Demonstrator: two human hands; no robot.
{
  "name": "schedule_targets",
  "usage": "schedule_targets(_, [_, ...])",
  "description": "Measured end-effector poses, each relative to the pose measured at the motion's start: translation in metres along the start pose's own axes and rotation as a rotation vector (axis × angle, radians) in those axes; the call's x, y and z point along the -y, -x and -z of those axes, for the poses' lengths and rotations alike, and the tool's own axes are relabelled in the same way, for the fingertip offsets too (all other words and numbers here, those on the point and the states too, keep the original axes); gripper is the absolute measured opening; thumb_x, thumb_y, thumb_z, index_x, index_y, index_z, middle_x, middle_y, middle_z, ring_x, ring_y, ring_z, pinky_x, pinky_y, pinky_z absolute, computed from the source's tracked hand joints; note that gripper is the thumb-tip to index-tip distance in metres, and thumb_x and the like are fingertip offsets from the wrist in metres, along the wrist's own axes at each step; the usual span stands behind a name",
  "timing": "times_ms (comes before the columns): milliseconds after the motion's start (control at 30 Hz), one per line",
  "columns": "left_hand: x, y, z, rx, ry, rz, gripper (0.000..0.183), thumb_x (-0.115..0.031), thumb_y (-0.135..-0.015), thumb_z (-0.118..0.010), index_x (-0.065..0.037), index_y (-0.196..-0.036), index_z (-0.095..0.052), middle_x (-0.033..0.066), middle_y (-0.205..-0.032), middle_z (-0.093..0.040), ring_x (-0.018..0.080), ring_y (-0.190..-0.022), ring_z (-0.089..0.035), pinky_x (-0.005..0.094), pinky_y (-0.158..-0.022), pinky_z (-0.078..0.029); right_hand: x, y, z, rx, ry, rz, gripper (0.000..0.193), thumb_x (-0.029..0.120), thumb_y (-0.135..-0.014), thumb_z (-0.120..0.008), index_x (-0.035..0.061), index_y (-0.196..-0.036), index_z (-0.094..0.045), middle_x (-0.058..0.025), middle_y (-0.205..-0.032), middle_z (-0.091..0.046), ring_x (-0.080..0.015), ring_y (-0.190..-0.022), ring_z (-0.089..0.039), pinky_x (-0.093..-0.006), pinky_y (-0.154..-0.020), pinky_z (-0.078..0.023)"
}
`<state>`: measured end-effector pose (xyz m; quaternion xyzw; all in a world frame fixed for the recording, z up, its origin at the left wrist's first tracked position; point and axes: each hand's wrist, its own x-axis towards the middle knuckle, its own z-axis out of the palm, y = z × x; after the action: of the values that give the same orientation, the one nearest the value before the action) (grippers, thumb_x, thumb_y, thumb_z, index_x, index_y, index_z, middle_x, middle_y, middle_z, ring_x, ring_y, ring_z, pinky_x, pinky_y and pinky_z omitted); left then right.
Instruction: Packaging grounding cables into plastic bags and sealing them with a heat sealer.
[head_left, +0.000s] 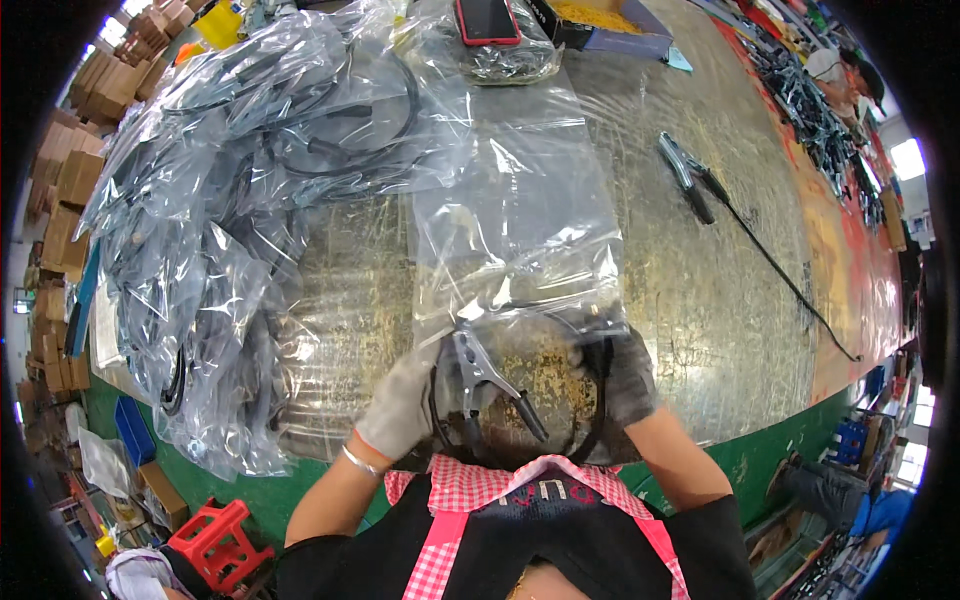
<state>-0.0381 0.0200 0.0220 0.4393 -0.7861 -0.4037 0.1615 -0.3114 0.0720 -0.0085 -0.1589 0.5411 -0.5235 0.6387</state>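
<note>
In front of my body lies a coiled black cable [603, 395] with a silver spring clamp [478, 370] that has black-tipped handles. The far part of the coil and the clamp's jaw end are in the mouth of a clear plastic bag [510, 240], which lies flat and stretches away from me. My left hand [398, 402], in a pale grey glove, closes on the coil's left side by the bag's edge. On the other side my right hand [630, 380], in a darker glove, grips the coil at the bag's right corner. Some fingertips are hidden behind the cable and plastic.
A heap of bagged cables [230, 200] covers the table's left. At the right lies another clamp [685, 170] with its black cable trailing. A phone [488, 20] rests on stacked plastic beside an open box [610, 28]. Many clamps [810, 110] are piled far right. A red stool [220, 545] stands lower left.
</note>
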Motion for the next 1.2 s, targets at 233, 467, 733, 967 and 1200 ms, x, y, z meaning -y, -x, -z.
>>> schedule_targets(233, [-0.029,0.019,-0.035,0.012,0.786,0.841,0.040,-0.033,-0.100,-0.042,0.000,-0.119,-0.056,0.0091,-0.099,-0.066,0.0118,-0.088,-0.061,0.0259,-0.076,-0.049,-0.002,0.047,0.025,-0.088,-0.349,-0.409,0.051,0.054,-0.094,-0.040,0.0091,-0.110,-0.059,-0.0047,-0.074,-0.066,-0.0159,-0.052,-0.061,-0.0283,-0.044,-0.050])
schedule_targets(467, [-0.003,0.026,-0.047,0.085,0.888,0.658,0.033,-0.024,-0.098,-0.040,0.000,-0.114,-0.057,0.0093,-0.091,-0.065,0.0139,-0.080,-0.061,0.0259,-0.072,-0.049,0.042,-0.015,0.027,-0.090,-0.091,-0.448,0.049,0.050,-0.093,-0.042,0.0044,-0.106,-0.057,-0.0120,-0.069,-0.062,-0.0252,-0.049,-0.062,-0.0375,-0.039,-0.052])
schedule_targets(733, [-0.003,0.031,-0.070,-0.304,0.809,0.617,0.032,-0.024,-0.101,-0.039,0.001,-0.112,-0.056,0.0019,-0.082,-0.057,0.0089,-0.071,-0.049,0.0252,-0.063,-0.044,0.036,-0.016,-0.004,-0.244,-0.199,-0.420,0.040,0.052,-0.092,-0.050,0.0122,-0.086,-0.056,-0.0033,-0.061,-0.057,-0.0174,-0.039,-0.053,-0.0270,-0.029,-0.037])
schedule_targets(967, [-0.034,0.025,-0.041,-0.264,1.106,0.900,0.040,-0.026,-0.099,-0.042,-0.002,-0.131,-0.048,0.0076,-0.100,-0.060,0.0165,-0.089,-0.057,0.0310,-0.080,-0.047,0.000,0.024,-0.009,-0.298,-0.160,-0.373,0.052,0.062,-0.090,-0.044,0.0120,-0.087,-0.059,-0.0030,-0.056,-0.055,-0.0160,-0.037,-0.049,-0.0263,-0.031,-0.035])
schedule_targets(1200, [0.008,0.044,-0.067,-0.434,0.412,0.256,0.036,-0.015,-0.093,-0.047,0.003,-0.124,-0.049,0.0127,-0.093,-0.060,0.0221,-0.083,-0.060,0.0329,-0.073,-0.048,-0.065,0.086,0.003,0.004,-0.448,-0.189,0.063,0.073,-0.079,-0.048,0.0113,-0.087,-0.059,-0.0030,-0.054,-0.052,-0.0106,-0.041,-0.046,-0.0235,-0.035,-0.034])
